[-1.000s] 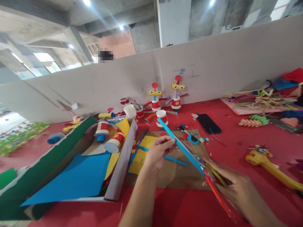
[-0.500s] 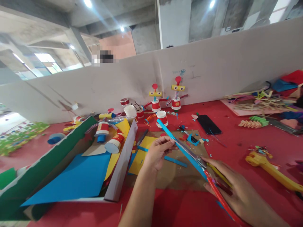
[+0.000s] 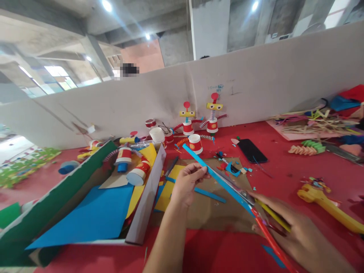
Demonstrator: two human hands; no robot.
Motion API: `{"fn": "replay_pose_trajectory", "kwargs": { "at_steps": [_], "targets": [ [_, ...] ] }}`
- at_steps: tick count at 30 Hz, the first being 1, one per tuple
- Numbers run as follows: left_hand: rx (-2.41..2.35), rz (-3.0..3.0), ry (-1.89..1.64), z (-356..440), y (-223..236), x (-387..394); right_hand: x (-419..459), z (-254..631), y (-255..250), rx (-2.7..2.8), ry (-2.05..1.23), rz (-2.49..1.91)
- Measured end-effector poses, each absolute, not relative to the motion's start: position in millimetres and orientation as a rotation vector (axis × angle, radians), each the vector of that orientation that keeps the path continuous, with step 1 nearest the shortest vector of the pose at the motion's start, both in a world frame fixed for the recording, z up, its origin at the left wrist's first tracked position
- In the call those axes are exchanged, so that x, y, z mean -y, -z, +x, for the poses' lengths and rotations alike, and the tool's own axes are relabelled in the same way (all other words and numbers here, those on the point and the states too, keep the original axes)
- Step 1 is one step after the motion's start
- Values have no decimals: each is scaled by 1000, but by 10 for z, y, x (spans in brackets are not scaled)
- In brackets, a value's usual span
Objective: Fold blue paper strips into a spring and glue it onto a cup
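My left hand (image 3: 191, 180) pinches a long blue paper strip (image 3: 195, 154) between thumb and fingers, partway along its length. From there the strip slants down to the right along the scissors' blades. In my right hand (image 3: 292, 227) is a pair of scissors (image 3: 234, 185) with a red handle, its blades lying close along the strip and pointing at my left fingers. A yellow, pen-like object (image 3: 273, 214) also runs beside the right fingers; I cannot tell if it is part of the scissors. Below the hands, another blue strip (image 3: 210, 195) rests on a brown board (image 3: 233, 220).
On the left stands an open box (image 3: 145, 204) with blue paper (image 3: 93, 216) and paper-cup figures. Robot-like cup figures (image 3: 187, 127) stand by the white partition (image 3: 142, 94). To the right lie a black phone (image 3: 252, 150), a yellow glue gun (image 3: 327, 203) and wooden sticks (image 3: 309, 121).
My left hand has shifted slightly left along with the strip's upper end. The right hand and scissors have moved a little down and right.
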State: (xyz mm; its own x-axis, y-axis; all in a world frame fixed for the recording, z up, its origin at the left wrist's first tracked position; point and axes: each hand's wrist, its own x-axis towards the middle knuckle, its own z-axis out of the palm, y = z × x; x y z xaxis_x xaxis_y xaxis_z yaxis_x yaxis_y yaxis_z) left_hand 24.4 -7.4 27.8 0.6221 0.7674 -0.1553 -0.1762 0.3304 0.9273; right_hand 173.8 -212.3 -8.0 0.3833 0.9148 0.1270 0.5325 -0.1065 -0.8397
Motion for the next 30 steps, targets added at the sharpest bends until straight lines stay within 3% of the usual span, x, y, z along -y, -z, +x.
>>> {"fn": "replay_pose_trajectory", "kwargs": {
  "at_steps": [30],
  "targets": [
    [-673, 1258, -565, 239, -301, 128, 2158, 1742, -2, 1254, -598, -1772]
  ]
}}
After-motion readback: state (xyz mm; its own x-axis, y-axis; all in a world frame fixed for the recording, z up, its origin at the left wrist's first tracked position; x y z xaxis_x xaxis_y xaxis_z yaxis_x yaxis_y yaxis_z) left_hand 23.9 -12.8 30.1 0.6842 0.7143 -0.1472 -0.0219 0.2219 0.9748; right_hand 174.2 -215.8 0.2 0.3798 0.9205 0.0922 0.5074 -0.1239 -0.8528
